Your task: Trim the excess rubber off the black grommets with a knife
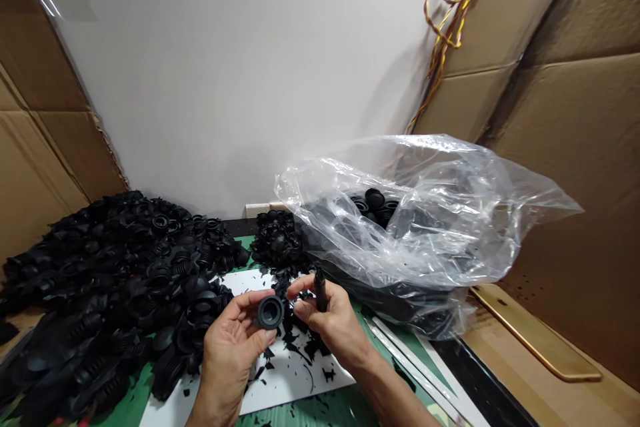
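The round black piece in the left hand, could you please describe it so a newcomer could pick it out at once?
Start at the big black heap on the left, then move right to the white sheet. Above it, the left hand holds the round black piece. Unlike anything in the heap, it is held up, its ringed, hollow face toward the camera.

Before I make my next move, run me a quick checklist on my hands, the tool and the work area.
1. Left hand gripping the round black part: ok.
2. Right hand holding the dark tool: ok.
3. Tool's blade or tip condition: cannot tell, too dark.
4. White sheet free of black scraps: not ok, many lie on it.
5. Gold phone away from the sheet: ok, off to the right.
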{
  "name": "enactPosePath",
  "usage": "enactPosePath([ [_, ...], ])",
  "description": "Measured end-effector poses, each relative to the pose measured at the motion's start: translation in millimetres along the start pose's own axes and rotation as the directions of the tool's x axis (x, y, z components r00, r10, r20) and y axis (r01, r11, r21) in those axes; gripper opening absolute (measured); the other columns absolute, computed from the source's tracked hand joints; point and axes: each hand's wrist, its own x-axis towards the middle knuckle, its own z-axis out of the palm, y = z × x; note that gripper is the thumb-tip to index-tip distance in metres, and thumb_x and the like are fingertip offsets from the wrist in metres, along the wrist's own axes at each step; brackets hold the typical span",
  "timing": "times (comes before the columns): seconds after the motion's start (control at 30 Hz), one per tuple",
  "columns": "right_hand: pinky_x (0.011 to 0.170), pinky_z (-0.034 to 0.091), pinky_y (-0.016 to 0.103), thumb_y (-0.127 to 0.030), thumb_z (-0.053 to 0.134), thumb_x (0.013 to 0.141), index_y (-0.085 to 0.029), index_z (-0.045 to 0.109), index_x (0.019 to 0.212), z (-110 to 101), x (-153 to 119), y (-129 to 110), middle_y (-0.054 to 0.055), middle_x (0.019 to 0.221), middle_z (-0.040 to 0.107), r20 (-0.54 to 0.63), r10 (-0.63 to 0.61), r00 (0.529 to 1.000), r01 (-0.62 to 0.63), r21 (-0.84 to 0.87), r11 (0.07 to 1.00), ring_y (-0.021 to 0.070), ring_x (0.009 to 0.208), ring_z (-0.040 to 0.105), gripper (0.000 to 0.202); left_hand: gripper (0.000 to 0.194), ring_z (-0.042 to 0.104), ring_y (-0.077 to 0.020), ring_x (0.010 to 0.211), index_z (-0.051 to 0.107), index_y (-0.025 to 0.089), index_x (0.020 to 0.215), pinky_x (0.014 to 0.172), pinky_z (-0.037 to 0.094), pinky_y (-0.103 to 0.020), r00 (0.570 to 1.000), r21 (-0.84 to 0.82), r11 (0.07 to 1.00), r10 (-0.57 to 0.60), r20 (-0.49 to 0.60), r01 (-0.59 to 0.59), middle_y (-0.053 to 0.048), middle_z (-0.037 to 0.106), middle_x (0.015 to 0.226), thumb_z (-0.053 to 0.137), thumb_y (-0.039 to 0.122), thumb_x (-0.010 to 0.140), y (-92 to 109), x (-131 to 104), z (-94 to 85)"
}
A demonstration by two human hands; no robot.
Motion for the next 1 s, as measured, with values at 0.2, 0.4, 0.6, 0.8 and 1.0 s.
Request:
enactPosePath([
  [0.2, 0.051, 0.033, 0.023, -0.025, 0.070, 0.060, -0.016, 0.062, 0.070, 2.4, 1.1, 1.6, 0.000, 0.069, 0.057, -0.004, 0.000, 1.000, 0.000, 0.003, 1.000, 0.0092, 0.055, 0.043, 0.016, 0.036, 0.066, -0.0231, 0.090, 0.069, 0.014, 0.086, 0.075, 0.053, -0.028, 1.000, 0.003, 1.000, -0.015, -0.017, 0.015, -0.010, 0.072, 0.098, 0.081, 0.016, 0.053, 2.3, -1.2, 1.9],
  [0.4, 0.052, 0.034, 0.024, -0.026, 0.072, 0.059, -0.016, 0.063, 0.070, 3.3, -0.1, -0.2, 0.000, 0.068, 0.058, -0.015, 0.016, 1.000, -0.016, 0.001, 1.000, 0.0097, 0.055, 0.043, 0.018, 0.037, 0.066, -0.0229, 0.088, 0.069, 0.015, 0.086, 0.073, 0.053, -0.027, 0.999, 0.011, 0.999, -0.031, -0.021, 0.032, -0.010, 0.072, 0.096, 0.081, 0.017, 0.052, 2.7, -1.8, 1.6],
  [0.6, 0.051, 0.031, 0.023, -0.024, 0.070, 0.058, -0.016, 0.062, 0.070, 3.9, -0.7, -1.4, -0.001, 0.066, 0.057, -0.007, 0.037, 0.999, -0.037, 0.003, 0.999, 0.0086, 0.053, 0.040, 0.016, 0.037, 0.066, -0.0235, 0.090, 0.070, 0.014, 0.086, 0.079, 0.052, -0.029, 0.999, 0.003, 1.000, -0.021, -0.024, 0.021, -0.011, 0.072, 0.098, 0.081, 0.014, 0.051, 2.0, -0.9, 1.0],
  [0.8, 0.049, 0.030, 0.022, -0.023, 0.070, 0.056, -0.016, 0.062, 0.067, 5.3, -1.7, -5.3, -0.001, 0.065, 0.057, -0.017, 0.055, 0.998, -0.054, 0.007, 0.998, 0.0082, 0.052, 0.040, 0.015, 0.036, 0.065, -0.0230, 0.093, 0.069, 0.014, 0.086, 0.080, 0.052, -0.028, 0.999, -0.001, 1.000, -0.021, -0.024, 0.021, -0.010, 0.072, 0.100, 0.081, 0.015, 0.052, 1.2, -1.4, 0.4],
  [1.0, 0.048, 0.031, 0.022, -0.022, 0.070, 0.057, -0.017, 0.062, 0.066, 5.4, -1.5, -3.6, -0.001, 0.065, 0.057, -0.020, 0.034, 0.999, -0.034, 0.005, 0.999, 0.0084, 0.052, 0.041, 0.013, 0.036, 0.065, -0.0238, 0.093, 0.070, 0.015, 0.084, 0.081, 0.053, -0.028, 0.999, -0.002, 1.000, -0.025, -0.037, 0.025, -0.010, 0.072, 0.098, 0.081, 0.015, 0.049, 2.4, -0.7, 1.5],
])
